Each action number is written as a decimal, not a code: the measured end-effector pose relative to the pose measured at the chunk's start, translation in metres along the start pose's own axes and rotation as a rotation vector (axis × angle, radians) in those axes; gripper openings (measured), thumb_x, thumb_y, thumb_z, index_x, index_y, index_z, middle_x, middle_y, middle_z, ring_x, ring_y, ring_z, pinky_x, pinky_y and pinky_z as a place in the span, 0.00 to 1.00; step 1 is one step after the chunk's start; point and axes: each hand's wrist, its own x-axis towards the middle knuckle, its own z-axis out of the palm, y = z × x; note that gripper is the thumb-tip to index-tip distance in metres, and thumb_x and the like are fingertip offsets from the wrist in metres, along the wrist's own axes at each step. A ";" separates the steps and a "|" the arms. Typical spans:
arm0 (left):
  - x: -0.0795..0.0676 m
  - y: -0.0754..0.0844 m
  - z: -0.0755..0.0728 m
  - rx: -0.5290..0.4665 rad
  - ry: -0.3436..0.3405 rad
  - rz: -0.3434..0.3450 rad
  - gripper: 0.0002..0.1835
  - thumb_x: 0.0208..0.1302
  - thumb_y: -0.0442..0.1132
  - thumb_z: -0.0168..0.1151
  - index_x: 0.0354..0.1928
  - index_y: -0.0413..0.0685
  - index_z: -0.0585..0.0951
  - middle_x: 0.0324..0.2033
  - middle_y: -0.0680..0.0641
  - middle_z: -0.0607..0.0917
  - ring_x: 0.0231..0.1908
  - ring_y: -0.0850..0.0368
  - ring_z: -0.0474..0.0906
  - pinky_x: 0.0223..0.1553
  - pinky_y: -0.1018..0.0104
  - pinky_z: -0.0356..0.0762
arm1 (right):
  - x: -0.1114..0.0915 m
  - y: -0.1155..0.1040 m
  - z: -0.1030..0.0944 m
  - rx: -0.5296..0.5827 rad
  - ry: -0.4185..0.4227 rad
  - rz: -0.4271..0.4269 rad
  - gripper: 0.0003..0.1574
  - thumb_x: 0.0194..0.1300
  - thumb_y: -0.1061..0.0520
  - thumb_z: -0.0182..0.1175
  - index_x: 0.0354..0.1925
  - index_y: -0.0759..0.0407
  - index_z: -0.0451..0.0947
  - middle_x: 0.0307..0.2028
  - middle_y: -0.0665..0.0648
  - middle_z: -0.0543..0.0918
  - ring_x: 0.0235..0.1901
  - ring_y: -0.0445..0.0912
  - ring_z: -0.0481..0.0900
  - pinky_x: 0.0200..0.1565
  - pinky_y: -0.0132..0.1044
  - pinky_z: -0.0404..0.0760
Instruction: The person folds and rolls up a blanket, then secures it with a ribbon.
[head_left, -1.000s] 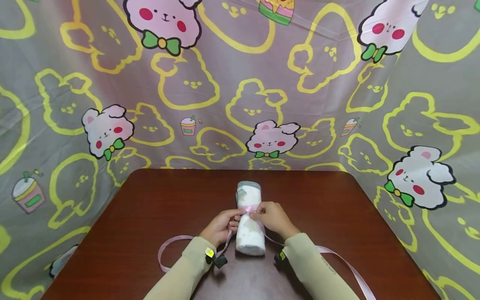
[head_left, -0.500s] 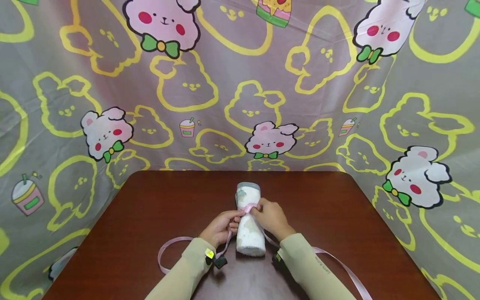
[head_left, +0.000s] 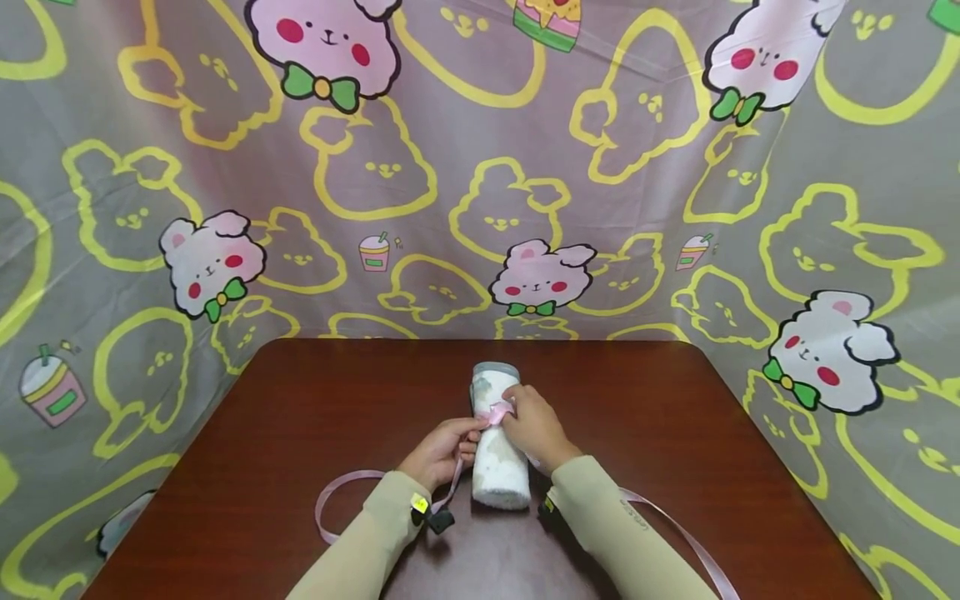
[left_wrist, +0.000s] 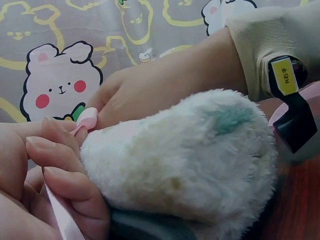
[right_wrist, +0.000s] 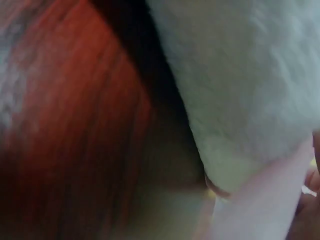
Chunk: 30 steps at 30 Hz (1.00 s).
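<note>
A rolled-up fluffy white towel with greyish-green patches lies lengthwise on the table, and a pink satin ribbon wraps its middle. My left hand pinches the ribbon at the towel's left side, its other fingers curled. From that hand a ribbon tail hangs down in the left wrist view. My right hand comes over the roll from the right and grips the ribbon at the crossing; its fingertips are mostly hidden. Up close in the right wrist view are the towel and a blurred pink ribbon strip.
The dark red-brown wooden table has a patterned cloth backdrop behind it and on both sides. One loose ribbon loop lies left of the left forearm. Another ribbon length trails past the right sleeve to the front edge.
My right hand has shifted slightly left and away from me over the towel, with the ribbon in its fingers. The left hand stays almost in place.
</note>
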 end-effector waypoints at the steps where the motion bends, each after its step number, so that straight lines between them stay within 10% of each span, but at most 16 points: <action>1: 0.000 0.000 0.000 0.009 0.000 0.001 0.06 0.70 0.32 0.53 0.33 0.46 0.76 0.18 0.57 0.66 0.14 0.70 0.56 0.14 0.81 0.56 | 0.000 -0.002 0.001 -0.031 0.010 -0.002 0.15 0.57 0.57 0.61 0.45 0.56 0.77 0.37 0.53 0.76 0.35 0.50 0.77 0.38 0.46 0.76; 15: 0.000 -0.001 0.001 0.024 -0.011 0.007 0.07 0.70 0.32 0.53 0.32 0.46 0.76 0.19 0.57 0.66 0.14 0.70 0.55 0.15 0.81 0.54 | -0.009 0.010 -0.004 0.094 -0.103 -0.068 0.23 0.61 0.56 0.58 0.55 0.60 0.75 0.35 0.51 0.74 0.34 0.45 0.72 0.38 0.41 0.73; 30: -0.001 0.002 -0.002 0.103 0.015 0.013 0.07 0.69 0.33 0.54 0.32 0.47 0.77 0.18 0.57 0.68 0.15 0.69 0.58 0.15 0.79 0.56 | -0.010 0.007 -0.005 0.151 -0.094 0.040 0.24 0.61 0.54 0.61 0.55 0.57 0.74 0.40 0.54 0.73 0.37 0.48 0.74 0.41 0.44 0.74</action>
